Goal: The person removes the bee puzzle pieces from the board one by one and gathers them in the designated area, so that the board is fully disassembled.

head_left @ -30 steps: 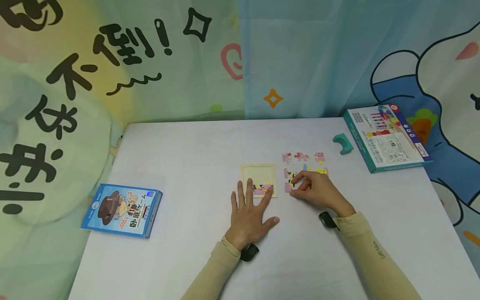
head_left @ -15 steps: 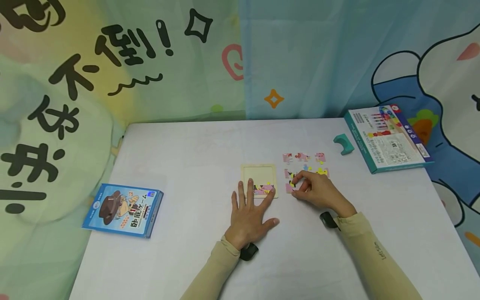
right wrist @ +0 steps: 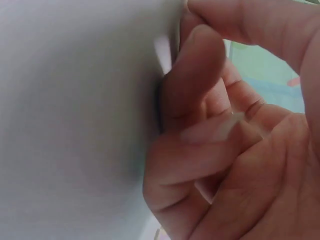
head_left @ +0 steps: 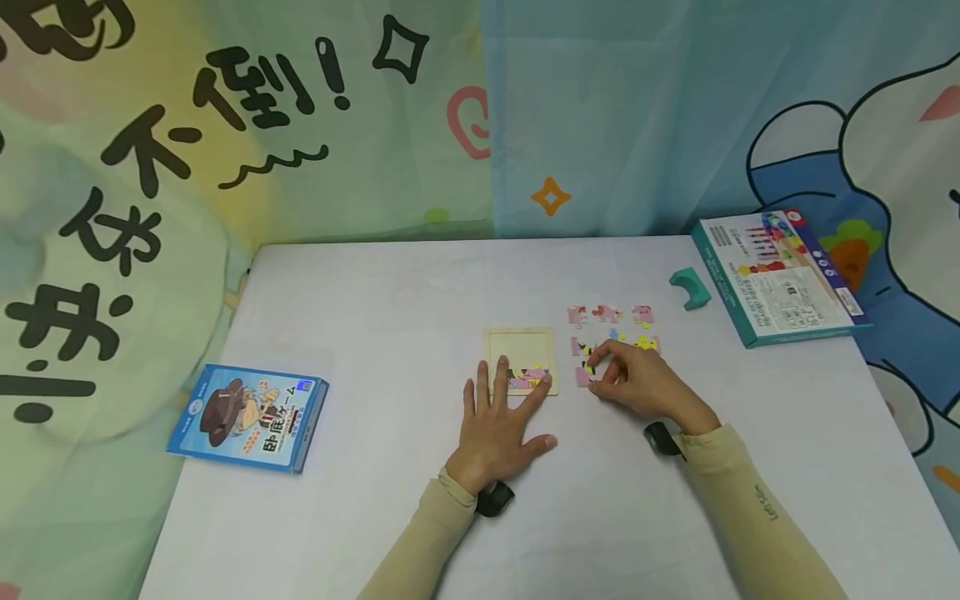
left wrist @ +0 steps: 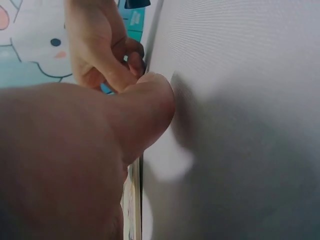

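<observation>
My left hand (head_left: 497, 433) lies spread, its fingertips on the lower part of a small wooden puzzle tray (head_left: 520, 337). A row of fitted pink and yellow puzzle pieces (head_left: 527, 377) fills the tray's bottom edge, partly under the fingers. To its right, my right hand (head_left: 637, 379) has thumb and index finger at a pink, black and yellow puzzle piece (head_left: 582, 377), pinching it at its right side on the table. In the right wrist view the curled fingers (right wrist: 195, 70) are close against the white surface and hide the piece.
More loose puzzle pieces (head_left: 606, 313) lie in rows right of the tray, some hidden by the right hand. A teal curved block (head_left: 691, 288) and a teal-edged box (head_left: 783, 279) are at the back right. A blue box (head_left: 247, 418) lies at the left edge.
The hands and pieces keep almost the same places; the whole head view shifts slightly. The right hand stays at the same puzzle piece, and the left hand stays on the tray.
</observation>
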{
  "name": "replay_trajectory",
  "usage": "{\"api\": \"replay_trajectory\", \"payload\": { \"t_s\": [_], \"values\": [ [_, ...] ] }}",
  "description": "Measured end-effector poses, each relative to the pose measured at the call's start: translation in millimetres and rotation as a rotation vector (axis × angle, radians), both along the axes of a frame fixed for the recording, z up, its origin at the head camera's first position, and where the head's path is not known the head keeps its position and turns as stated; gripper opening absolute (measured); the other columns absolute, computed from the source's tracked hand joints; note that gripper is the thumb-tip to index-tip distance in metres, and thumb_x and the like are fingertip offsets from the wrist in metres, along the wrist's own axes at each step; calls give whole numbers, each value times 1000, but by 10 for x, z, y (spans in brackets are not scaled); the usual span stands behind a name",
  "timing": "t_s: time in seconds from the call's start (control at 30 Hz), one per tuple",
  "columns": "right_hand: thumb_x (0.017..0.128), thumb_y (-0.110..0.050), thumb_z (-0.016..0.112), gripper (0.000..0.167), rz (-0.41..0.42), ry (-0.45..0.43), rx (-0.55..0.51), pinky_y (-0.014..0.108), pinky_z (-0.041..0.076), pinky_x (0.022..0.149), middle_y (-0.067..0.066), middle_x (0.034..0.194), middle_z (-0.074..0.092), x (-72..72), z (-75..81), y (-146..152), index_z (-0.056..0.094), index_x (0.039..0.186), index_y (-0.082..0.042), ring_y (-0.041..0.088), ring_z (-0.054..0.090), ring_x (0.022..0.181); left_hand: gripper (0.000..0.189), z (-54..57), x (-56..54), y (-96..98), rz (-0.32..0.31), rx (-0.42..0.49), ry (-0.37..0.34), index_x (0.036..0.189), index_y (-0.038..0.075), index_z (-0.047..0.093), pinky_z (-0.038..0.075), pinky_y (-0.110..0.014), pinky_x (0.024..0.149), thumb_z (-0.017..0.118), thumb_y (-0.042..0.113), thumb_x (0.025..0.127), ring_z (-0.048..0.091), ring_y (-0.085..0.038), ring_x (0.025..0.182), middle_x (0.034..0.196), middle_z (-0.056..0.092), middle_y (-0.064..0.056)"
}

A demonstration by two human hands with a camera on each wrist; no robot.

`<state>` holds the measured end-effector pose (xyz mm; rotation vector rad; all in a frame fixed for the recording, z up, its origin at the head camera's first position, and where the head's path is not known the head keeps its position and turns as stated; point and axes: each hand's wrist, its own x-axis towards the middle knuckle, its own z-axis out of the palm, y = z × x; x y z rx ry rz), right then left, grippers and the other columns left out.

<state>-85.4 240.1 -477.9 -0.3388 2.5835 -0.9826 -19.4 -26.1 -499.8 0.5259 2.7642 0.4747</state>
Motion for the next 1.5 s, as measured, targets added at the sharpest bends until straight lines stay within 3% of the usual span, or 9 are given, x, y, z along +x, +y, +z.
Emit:
{"api": "replay_trajectory", "payload": {
  "t_s": [0.17, 0.3, 0.6, 0.8, 0.97, 1.3, 1.5],
  "values": [
    [92, -19, 82, 32, 2, 37, -25, 27, 46, 65, -1, 78, 66, -64, 14, -17, 68, 118, -8, 15, 56, 70, 85, -42, -5, -14, 2, 7, -14, 170, 42, 19, 9, -70, 128, 59, 67, 99, -5, -51, 163, 178, -3, -23],
    [94, -20, 81, 26, -1, 48, -64, 26, 44, 62, -1, 76, 66, -137, 68, -132, 70, 114, -8, 14, 56, 65, 85, -5, -6, -14, 7, 10, -39, 170, 41, 19, 7, -69, 128, 58, 67, 99, -7, -50, 163, 178, -5, -22],
    [97, -19, 78, 23, 87, 46, -141, 27, 48, 57, 2, 76, 67, -295, 167, -485, 72, 114, -5, 12, 61, 55, 85, 63, 4, -8, 32, 77, -69, 171, 33, 22, 7, -70, 128, 60, 63, 101, -5, -52, 163, 178, 0, -24],
    [97, -21, 77, 21, 186, 47, -90, 28, 45, 57, 1, 78, 68, -385, 216, -726, 75, 112, -7, 10, 55, 59, 85, 59, 2, -10, 26, 35, -102, 171, 40, 13, 2, -67, 129, 55, 67, 101, -14, -47, 163, 179, -9, -19],
    [95, -21, 76, 20, 239, 33, -73, 29, 44, 60, 1, 77, 69, -438, 238, -871, 77, 109, -7, 10, 55, 61, 83, 59, 4, -13, 8, 25, -72, 171, 38, 18, 5, -69, 128, 56, 65, 102, -10, -50, 163, 178, -6, -22],
    [93, -21, 82, 13, 264, -53, 19, 28, 45, 64, -2, 76, 64, -448, 185, -980, 77, 98, -11, 10, 55, 62, 81, 0, 17, -2, 13, 9, -49, 170, 38, 24, 8, -67, 129, 55, 67, 101, -12, -46, 164, 175, -12, -28],
    [91, -25, 84, 16, 276, -51, 32, 28, 44, 63, -1, 76, 62, -428, 178, -1023, 75, 94, -11, 11, 53, 64, 81, -24, 33, 11, 33, -26, -46, 169, 39, 25, 9, -67, 129, 57, 68, 100, -13, -46, 164, 175, -14, -29]
  ]
}}
